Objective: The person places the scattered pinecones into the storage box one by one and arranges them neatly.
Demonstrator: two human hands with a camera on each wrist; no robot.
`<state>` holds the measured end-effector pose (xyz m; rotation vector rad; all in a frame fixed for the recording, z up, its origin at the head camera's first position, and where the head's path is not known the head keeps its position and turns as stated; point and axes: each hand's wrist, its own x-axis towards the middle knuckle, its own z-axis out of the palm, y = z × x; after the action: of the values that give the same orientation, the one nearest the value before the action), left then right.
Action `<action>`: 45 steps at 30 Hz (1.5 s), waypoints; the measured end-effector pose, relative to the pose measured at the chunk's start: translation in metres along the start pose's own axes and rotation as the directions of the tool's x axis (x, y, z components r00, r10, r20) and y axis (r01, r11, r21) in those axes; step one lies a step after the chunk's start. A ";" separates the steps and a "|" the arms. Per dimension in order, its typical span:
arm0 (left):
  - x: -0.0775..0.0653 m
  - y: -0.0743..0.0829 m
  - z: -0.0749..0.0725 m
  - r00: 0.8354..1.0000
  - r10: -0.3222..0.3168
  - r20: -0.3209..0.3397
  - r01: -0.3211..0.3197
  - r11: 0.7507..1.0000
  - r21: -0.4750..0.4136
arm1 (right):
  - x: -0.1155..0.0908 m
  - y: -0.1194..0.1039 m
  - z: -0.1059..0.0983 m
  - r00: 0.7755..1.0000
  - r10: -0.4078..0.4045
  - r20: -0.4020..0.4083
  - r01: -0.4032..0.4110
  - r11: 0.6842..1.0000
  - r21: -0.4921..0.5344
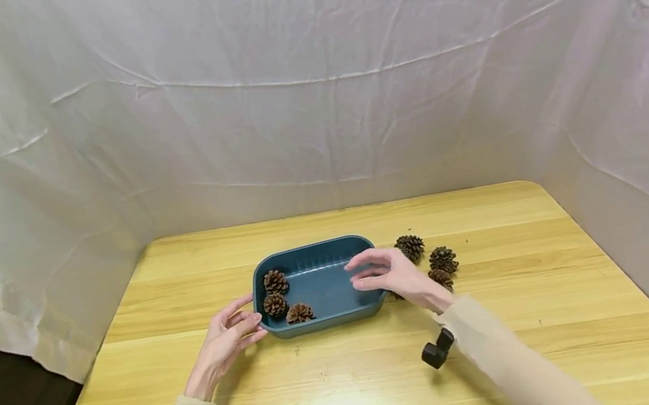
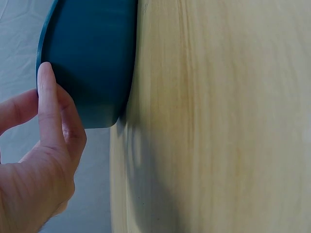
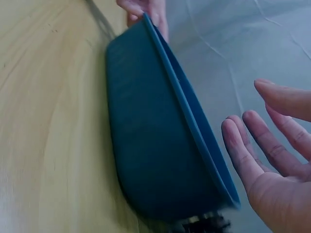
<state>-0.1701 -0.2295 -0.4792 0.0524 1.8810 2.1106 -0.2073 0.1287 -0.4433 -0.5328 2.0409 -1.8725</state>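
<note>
A dark teal plastic tray sits on the wooden table, holding several pine cones, among them one at its back left and one near its front wall. My left hand pinches the tray's left rim; in the left wrist view the thumb lies against the rim and other fingers reach behind it. Over the tray's right end hovers my right hand, fingers loosely spread with nothing between them. The right wrist view shows this hand beside the rim, apart from it.
Several more pine cones, including one at the back and one farther right, lie on the table to the right of the tray, partly hidden by the right hand. Pale cloth hangs behind and at both sides.
</note>
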 end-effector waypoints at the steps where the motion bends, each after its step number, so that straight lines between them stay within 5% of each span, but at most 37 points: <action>1: 0.000 0.000 0.000 1.000 0.000 -0.001 0.000 1.000 0.000 | -0.003 0.001 -0.004 1.000 -0.017 -0.013 0.018 1.000 0.001; 9: 0.000 0.000 0.000 1.000 0.007 0.008 -0.007 1.000 0.003 | -0.034 0.009 -0.035 0.976 -0.159 -0.146 0.149 0.986 -0.077; 17: 0.000 0.000 -0.001 1.000 0.009 0.011 -0.009 1.000 0.015 | -0.067 0.034 -0.067 0.909 -0.266 -0.322 0.273 0.962 -0.024; 23: 0.000 0.001 -0.001 1.000 0.007 0.007 -0.007 1.000 0.006 | -0.084 0.049 -0.080 0.860 -0.244 -0.448 0.285 0.958 0.024; 32: 0.001 0.000 -0.001 1.000 0.010 0.010 -0.010 1.000 -0.007 | -0.099 0.060 -0.084 0.858 -0.078 -0.508 0.168 0.976 0.135; 45: 0.002 0.000 0.000 1.000 0.008 0.014 -0.008 1.000 -0.011 | -0.101 0.074 -0.091 0.884 -0.122 -0.452 0.173 0.982 0.073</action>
<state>-0.1716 -0.2294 -0.4799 0.0729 1.8643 2.1198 -0.1660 0.2619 -0.5102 -0.2477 2.1973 -2.3653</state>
